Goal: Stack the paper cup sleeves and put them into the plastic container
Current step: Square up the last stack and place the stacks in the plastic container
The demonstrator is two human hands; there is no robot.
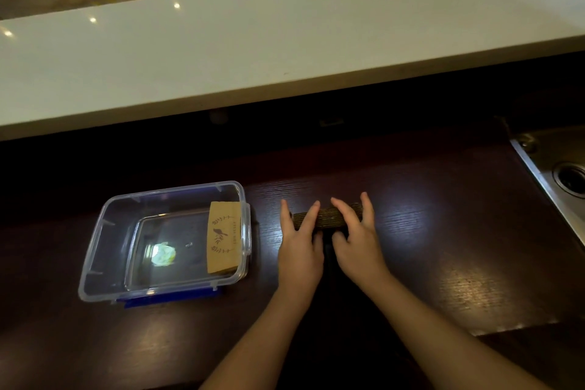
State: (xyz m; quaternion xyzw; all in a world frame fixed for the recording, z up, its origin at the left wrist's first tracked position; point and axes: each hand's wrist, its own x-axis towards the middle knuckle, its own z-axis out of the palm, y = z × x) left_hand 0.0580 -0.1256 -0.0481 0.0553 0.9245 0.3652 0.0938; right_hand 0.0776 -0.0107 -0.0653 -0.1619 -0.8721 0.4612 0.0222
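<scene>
A clear plastic container (95, 266) stands on the dark wooden counter at the left. Inside it, against its right wall, lies a flat stack of brown paper cup sleeves (223, 237) printed with a bird and leaves. To the right of the container a second stack of brown sleeves (329, 217) stands on its edge on the counter. My left hand (299, 244) and my right hand (356, 237) both rest on this stack, fingers spread over its top, thumbs on the near side. Most of the stack is hidden under the fingers.
A blue lid (171, 296) lies under the container. A raised white countertop (285, 41) runs across the back. A steel sink (557, 174) with a drain sits at the right edge. Bare dark counter lies to the right of my hands.
</scene>
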